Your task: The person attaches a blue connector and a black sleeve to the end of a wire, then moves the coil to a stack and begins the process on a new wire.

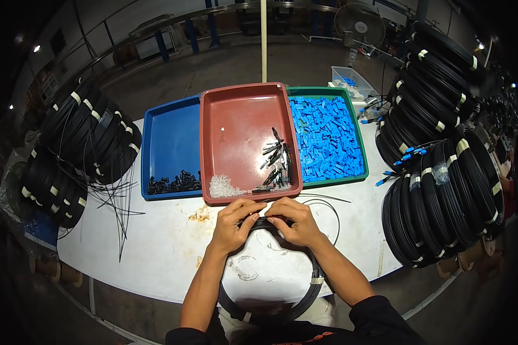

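Note:
A coil of thin black cable (315, 287), bound with pale tape, lies at the front edge of the table before my body. My left hand (236, 224) is closed in a pinch above the far side of the coil. Close beside it, my right hand (295, 221) pinches too, fingertips nearly meeting the left ones. A loose strand of black cable (338, 221) curves round to the right hand's fingers. Whatever sits between the left fingertips is too small to make out. Just beyond the hands stands a red tray (236, 123) with black connector parts (279, 164) and clear pieces (223, 187).
A blue tray (172, 135) with small black parts stands left, a green tray (360, 129) of blue connectors right. Stacked cable coils flank the table, left (92, 123) and right (437, 195). Loose cable ends (121, 213) trail over the left side. A clear bin (357, 80) sits behind.

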A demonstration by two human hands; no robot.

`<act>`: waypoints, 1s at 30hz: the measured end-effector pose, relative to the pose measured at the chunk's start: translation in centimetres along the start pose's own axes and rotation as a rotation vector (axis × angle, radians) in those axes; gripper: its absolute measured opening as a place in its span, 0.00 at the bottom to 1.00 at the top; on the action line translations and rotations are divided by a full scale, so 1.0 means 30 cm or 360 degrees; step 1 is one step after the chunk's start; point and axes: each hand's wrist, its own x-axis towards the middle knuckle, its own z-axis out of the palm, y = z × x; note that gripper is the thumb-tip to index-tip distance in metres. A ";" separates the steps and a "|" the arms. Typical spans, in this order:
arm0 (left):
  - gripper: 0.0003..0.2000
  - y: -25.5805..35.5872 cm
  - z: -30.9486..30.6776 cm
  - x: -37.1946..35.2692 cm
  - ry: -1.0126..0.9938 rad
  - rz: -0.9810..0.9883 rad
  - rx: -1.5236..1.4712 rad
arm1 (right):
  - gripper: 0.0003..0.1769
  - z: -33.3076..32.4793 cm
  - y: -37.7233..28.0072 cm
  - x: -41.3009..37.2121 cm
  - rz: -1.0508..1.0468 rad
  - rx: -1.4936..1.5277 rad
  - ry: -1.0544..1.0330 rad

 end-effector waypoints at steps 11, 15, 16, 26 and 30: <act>0.11 -0.008 -0.011 -0.012 0.0004 -0.0155 -0.0104 | 0.08 -0.003 -0.016 0.005 -0.0009 -0.0011 0.0019; 0.13 -0.028 -0.007 -0.018 0.0027 -0.0153 -0.0112 | 0.08 -0.002 -0.010 0.000 -0.0022 -0.0006 0.0059; 0.14 -0.031 -0.006 -0.019 0.0027 -0.0157 -0.0099 | 0.09 -0.002 -0.015 0.000 0.0016 0.0005 0.0095; 0.29 -0.054 0.021 -0.034 0.0092 -0.0153 -0.0302 | 0.09 0.006 0.001 0.000 -0.0072 -0.0092 0.0136; 0.29 -0.058 0.026 -0.039 0.0141 -0.0181 -0.0429 | 0.09 0.006 0.000 0.002 -0.0103 -0.0084 0.0125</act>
